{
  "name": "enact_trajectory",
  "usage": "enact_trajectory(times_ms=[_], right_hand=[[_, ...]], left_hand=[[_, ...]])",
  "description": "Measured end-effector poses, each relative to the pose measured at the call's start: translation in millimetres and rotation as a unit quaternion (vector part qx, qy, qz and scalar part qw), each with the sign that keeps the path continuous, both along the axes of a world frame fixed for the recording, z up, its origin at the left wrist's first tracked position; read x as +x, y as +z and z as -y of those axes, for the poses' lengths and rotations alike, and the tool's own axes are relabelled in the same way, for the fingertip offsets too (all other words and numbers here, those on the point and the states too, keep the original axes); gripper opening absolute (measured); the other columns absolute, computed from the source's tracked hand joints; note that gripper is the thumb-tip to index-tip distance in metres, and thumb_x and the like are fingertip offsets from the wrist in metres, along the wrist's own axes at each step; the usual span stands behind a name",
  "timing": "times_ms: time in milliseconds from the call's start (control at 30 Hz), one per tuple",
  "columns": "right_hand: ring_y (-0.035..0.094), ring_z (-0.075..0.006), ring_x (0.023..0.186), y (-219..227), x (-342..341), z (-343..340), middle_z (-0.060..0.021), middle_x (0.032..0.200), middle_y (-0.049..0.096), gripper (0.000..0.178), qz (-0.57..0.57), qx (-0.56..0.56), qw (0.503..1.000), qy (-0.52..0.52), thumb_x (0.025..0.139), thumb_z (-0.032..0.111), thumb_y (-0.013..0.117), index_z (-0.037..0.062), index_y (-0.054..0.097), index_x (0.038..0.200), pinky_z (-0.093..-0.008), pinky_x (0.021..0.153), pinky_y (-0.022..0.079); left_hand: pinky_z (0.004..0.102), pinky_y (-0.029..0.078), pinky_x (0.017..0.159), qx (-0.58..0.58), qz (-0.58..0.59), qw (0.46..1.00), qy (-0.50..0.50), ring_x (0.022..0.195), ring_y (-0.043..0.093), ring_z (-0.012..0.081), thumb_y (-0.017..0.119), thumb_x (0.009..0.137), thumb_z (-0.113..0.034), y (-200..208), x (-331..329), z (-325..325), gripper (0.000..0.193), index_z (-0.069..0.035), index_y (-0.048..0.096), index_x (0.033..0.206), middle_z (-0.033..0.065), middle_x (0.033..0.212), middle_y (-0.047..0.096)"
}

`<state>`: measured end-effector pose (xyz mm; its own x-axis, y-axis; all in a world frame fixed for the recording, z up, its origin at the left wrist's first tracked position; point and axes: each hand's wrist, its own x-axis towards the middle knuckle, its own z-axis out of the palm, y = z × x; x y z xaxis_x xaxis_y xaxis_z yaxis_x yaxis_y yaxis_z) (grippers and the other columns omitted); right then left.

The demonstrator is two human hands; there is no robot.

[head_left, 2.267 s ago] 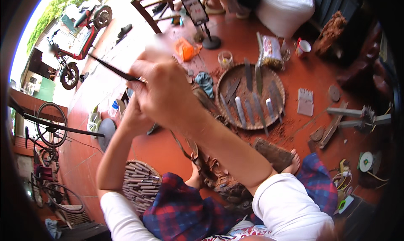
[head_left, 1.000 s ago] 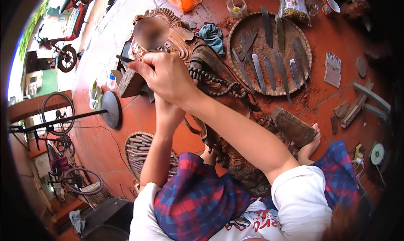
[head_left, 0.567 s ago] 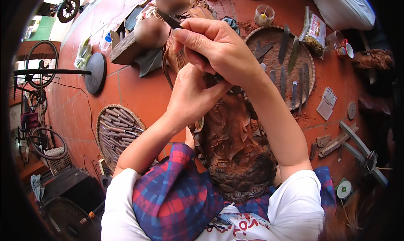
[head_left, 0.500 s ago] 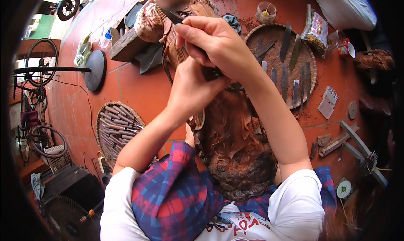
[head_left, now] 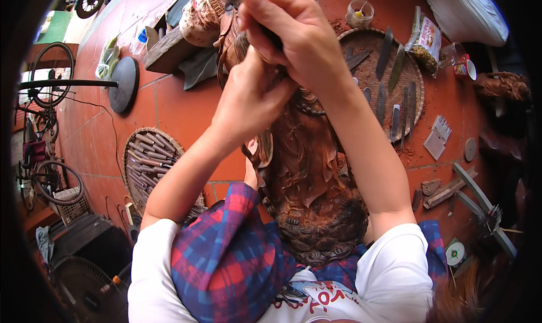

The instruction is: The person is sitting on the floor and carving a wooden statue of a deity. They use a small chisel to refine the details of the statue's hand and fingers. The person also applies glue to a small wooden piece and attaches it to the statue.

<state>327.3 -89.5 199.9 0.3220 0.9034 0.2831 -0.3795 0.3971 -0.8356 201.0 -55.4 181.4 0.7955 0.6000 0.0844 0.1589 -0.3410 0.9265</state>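
Observation:
A dark brown carved wooden statue (head_left: 299,153) lies lengthwise before me, its ornate base against my lap and its head at the far end. Over its upper part, my right hand (head_left: 296,32) is closed around a dark knife (head_left: 270,36); the fist and blur hide most of the blade. My left hand (head_left: 248,94) is closed just below and touches the right one. What its fingers wrap is hidden, perhaps the lower end of the same tool.
Several blades lie in a round woven tray (head_left: 416,77) at right; a basket of wooden-handled tools (head_left: 149,159) stands at left. A wooden block (head_left: 169,49), a black disc stand (head_left: 124,86), a lidless jar (head_left: 359,12) and a metal-legged frame (head_left: 477,193) are around.
Both hands have moved farther away and slightly left along the statue, still closed together. The knife's blade, plainer half a second ago, is now mostly hidden. The whole view has shifted slightly.

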Motion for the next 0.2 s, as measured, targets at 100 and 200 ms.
enact_trajectory(times_ms=[100, 200], right_hand=[[0.037, -0.0009, 0.048, -2.9, 4.6, 17.1, 0.0039, 0.058, 0.049, 0.031, -0.020, -0.074, 0.992, 0.097, 0.103, 0.029, 0.058, 0.0044, 0.064, 0.086, -0.0194, 0.043, 0.023], [0.041, -0.0034, 0.049, -13.0, 1.6, -5.4, 0.0026, 0.059, 0.052, 0.034, -0.025, -0.036, 0.999, 0.028, 0.102, 0.029, 0.059, 0.0039, 0.065, 0.080, -0.0197, 0.044, 0.030]], left_hand=[[0.0367, 0.056, 0.078, 0.073, -0.078, 0.994, -0.023, 0.087, 0.073, 0.0278, 0.075, 0.079, -0.010, 4.2, -6.4, 8.1, 0.046, 0.003, 0.051, 0.117, 0.0169, 0.093, 0.072], [0.0385, 0.057, 0.082, -0.004, -0.010, 0.999, -0.039, 0.091, 0.073, 0.0338, 0.074, 0.083, -0.016, -10.7, -4.0, -8.1, 0.057, -0.001, 0.043, 0.128, 0.0148, 0.095, 0.074]])
